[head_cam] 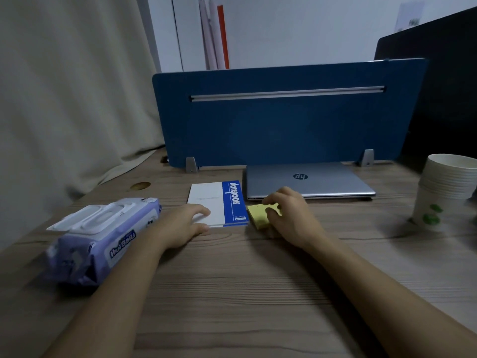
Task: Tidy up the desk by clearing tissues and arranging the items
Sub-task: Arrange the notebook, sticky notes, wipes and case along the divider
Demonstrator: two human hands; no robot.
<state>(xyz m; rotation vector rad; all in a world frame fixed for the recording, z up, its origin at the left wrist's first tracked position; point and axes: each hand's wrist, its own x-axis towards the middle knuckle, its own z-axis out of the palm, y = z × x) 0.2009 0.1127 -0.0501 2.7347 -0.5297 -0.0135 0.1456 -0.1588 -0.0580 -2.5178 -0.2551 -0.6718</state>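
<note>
The wooden desk (232,293) is seen from above with both forearms reaching in from the near edge. The left hand (180,224) is laid flat on the near-left corner of the white-and-blue notebook (219,202) — fingers spread, nothing gripped. The right hand (286,215) is closed around a yellow sticky-note pad (259,215), thumb on the near side, fingers curled over the top; the pad is set on the desk just right of the notebook, touching or nearly touching its blue edge. A closed silver laptop (309,180) is placed just beyond the pad, against the blue divider panel (284,120). A purple wet-wipe pack (100,239) is positioned left of the left forearm. A stack of paper cups (444,192) is located far right — well apart from both hands.
</note>
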